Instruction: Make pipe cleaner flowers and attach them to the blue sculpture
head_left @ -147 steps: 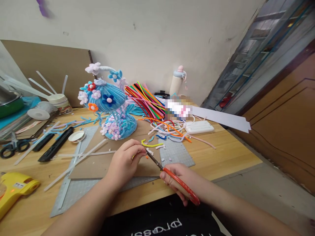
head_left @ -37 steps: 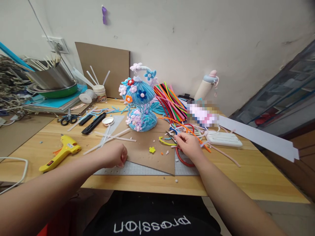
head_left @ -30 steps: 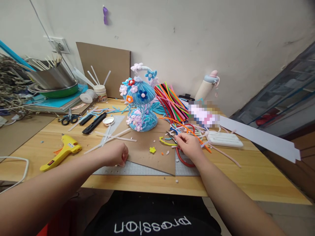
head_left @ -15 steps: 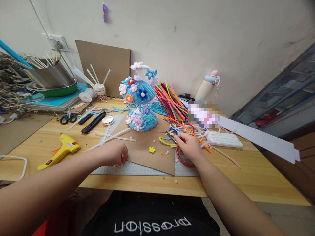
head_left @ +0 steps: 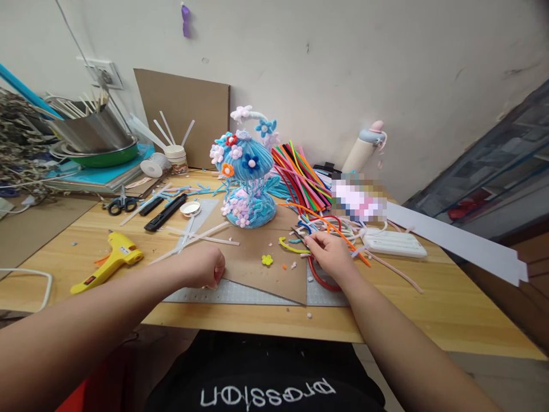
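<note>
My left hand [head_left: 205, 268] rests as a loose fist on the brown cardboard sheet [head_left: 253, 269], near its left corner. My right hand [head_left: 328, 254] lies over the red-handled scissors [head_left: 319, 276] on the table, fingers curled at the blades beside a bent yellow pipe cleaner [head_left: 290, 247]. A small yellow pipe-cleaner flower [head_left: 267, 260] lies on the cardboard between my hands. Behind it stands a blue pipe-cleaner mushroom ornament [head_left: 245, 177] covered in small flowers.
A bundle of coloured pipe cleaners [head_left: 300, 177] lies behind my right hand. A yellow glue gun [head_left: 109, 266], black scissors [head_left: 120, 203], a utility knife [head_left: 165, 204] and glue sticks sit at the left. A white case [head_left: 394, 243] and a long paper strip [head_left: 454, 243] lie to the right.
Five seconds ago my hands held the scissors and a small piece together; since then the scissors went down on the table and the flower on the cardboard. Over the last second nothing has visibly moved.
</note>
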Tool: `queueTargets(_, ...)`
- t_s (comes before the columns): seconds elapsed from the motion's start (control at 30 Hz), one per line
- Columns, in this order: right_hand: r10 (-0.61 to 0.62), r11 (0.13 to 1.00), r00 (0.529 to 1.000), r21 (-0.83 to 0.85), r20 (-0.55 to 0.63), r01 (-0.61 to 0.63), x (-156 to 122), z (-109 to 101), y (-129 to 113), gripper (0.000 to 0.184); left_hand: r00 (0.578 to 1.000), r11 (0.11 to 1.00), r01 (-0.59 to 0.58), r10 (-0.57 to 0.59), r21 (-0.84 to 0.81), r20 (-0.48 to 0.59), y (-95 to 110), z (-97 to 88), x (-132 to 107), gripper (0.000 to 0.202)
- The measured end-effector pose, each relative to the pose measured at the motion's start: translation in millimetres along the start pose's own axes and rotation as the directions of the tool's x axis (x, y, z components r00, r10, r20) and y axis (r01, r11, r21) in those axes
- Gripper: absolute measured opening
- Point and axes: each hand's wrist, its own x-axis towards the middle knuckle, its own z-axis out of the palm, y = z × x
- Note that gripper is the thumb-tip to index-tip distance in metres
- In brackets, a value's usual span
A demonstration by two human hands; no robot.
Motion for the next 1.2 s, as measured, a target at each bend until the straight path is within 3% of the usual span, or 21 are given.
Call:
queueTargets(0.5, 0.004, 1.0, 1.0, 0.016, -0.008, -0.004, -1.3, 0.8, -0.7, 0.034, 0.994, 0.991, -0.009, 0.024, 0.137, -0.102, 8.3, 1.8, -2.9, 0.012)
queueTargets(0.7, 0.008, 0.999, 1.0, 0.036, -0.006, -0.008, -1.9, 0.9, -1.3, 0.032, 0.997, 0.994, -0.004, 0.012, 0.112, -0.071, 4.3, 3.2, -3.7, 0.012)
queueTargets(0.83, -0.005, 0.999, 1.0, 0.04, 0.001, 0.005, -1.9, -0.5, -2.6, 0.032, 0.974, 0.997, -0.035, 0.051, 0.076, -0.219, -0.1, 19.9, -18.3, 0.012)
queueTargets(0.93, -0.024, 0.999, 1.0, 0.033, 0.013, 0.023, -1.8, -2.4, -4.8, 0.031, 0.929, 0.996, -0.084, 0.081, 0.007, -0.361, 0.2, 35.1, -35.1, 0.015)
queueTargets(1.03, -0.029, 0.999, 0.999, 0.035, 0.025, 0.029, -1.0, -3.2, -6.1, 0.03, 0.903, 0.99, -0.131, 0.096, -0.054, -0.419, 4.4, 42.7, -47.5, 0.018)
queueTargets(1.1, -0.028, 0.998, 0.999, 0.053, 0.03, 0.026, -0.5, -2.1, -6.7, 0.029, 0.89, 0.966, -0.173, 0.071, -0.19, -0.45, 11.1, 43.4, -50.1, 0.014)
queueTargets(1.17, -0.03, 0.995, 0.999, 0.091, 0.032, 0.027, -1.7, -0.6, -9.7, 0.028, 0.892, 0.862, -0.251, 0.03, -0.441, -0.45, 21.8, 42.6, -48.5, 0.009)
queueTargets(1.2, -0.033, 0.992, 0.999, 0.121, 0.04, 0.027, -3.4, -0.1, -13.1, 0.027, 0.901, 0.754, -0.296, 0.017, -0.586, -0.433, 28.5, 42.2, -46.5, 0.009)
